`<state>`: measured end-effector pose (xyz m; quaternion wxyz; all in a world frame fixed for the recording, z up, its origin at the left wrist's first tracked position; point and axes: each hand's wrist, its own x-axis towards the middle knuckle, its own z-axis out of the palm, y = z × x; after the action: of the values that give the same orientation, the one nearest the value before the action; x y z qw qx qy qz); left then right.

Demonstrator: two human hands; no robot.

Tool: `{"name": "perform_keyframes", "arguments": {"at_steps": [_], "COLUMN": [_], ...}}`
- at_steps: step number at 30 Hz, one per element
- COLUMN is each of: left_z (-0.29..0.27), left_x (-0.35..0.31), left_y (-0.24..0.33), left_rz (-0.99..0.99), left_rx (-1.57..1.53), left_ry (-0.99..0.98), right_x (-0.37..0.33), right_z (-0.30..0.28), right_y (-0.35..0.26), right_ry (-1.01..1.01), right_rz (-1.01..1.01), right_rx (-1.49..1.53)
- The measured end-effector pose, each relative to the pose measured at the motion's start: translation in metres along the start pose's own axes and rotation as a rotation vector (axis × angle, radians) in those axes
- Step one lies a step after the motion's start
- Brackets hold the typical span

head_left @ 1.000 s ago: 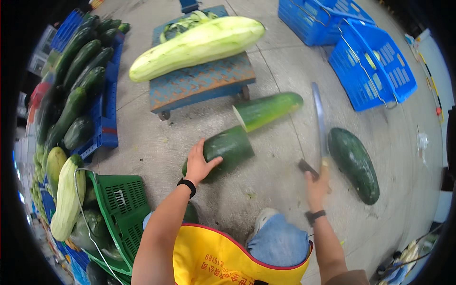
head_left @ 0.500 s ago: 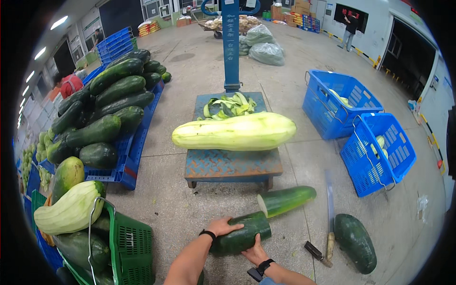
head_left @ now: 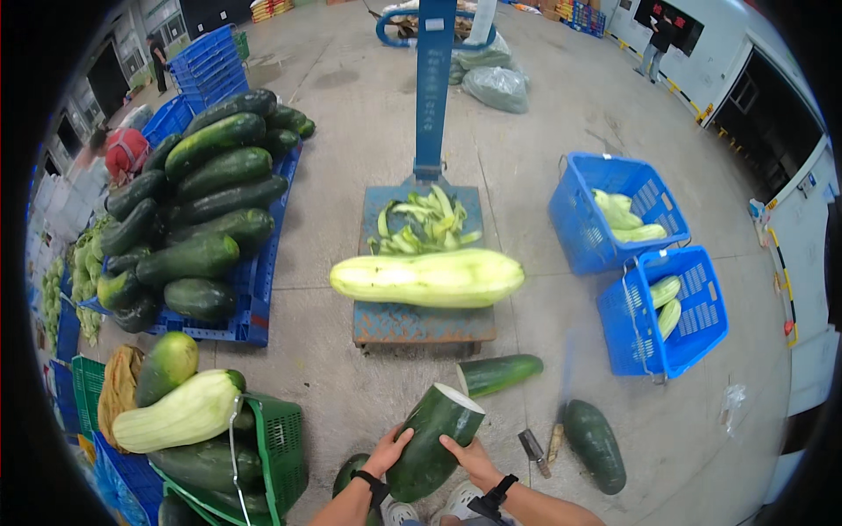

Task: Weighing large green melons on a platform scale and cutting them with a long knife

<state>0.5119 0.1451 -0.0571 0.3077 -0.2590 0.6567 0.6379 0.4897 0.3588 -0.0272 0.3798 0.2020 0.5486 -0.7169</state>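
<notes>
My left hand [head_left: 388, 452] and my right hand [head_left: 470, 462] grip a cut dark-green winter melon piece [head_left: 431, 447] from both sides. It is tilted, its pale cut face up and to the right, above my shoes. Beyond it lies another cut winter melon piece [head_left: 502, 375] on the floor. To the right are a short tool with a dark metal head [head_left: 531, 445], a long knife [head_left: 555, 443] with a blurred blade, and a whole winter melon [head_left: 595, 445]. A peeled pale-green winter melon [head_left: 427, 279] rests across the platform scale [head_left: 424, 326], in front of green peelings [head_left: 424, 221].
Dark winter melons [head_left: 224, 175] are piled on a blue pallet [head_left: 254, 302] at left. A green basket [head_left: 282, 447] of melons stands near left. Two blue crates [head_left: 627, 346] with pale pieces stand at right. The blue scale post [head_left: 432, 96] rises ahead. People work in the background.
The melon piece in my hands has gone from lying sideways to tilted, its cut face turning upward. My hands have shifted along its sides. The whole view has shifted as well.
</notes>
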Motion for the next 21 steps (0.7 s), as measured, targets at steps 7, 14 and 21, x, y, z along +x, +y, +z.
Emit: {"name": "perform_keyframes", "arguments": {"at_steps": [7,14,21], "left_z": [-0.020,-0.062,-0.106], "left_x": [-0.116,-0.132,-0.012], "left_y": [0.167,0.277,0.339], "left_rz": [0.196,0.371,0.447], "left_rx": [0.225,0.440,0.311], "left_ry": [0.115,0.121,0.066], "right_x": [-0.072,0.008,0.111], "right_z": [0.047,0.036,0.051], "right_y": [-0.121,-0.168,-0.258], "right_ry": [-0.013,-0.282,-0.047], "right_rz": [-0.460,0.047,-0.024], "right_rx": [-0.211,0.463,0.424]}}
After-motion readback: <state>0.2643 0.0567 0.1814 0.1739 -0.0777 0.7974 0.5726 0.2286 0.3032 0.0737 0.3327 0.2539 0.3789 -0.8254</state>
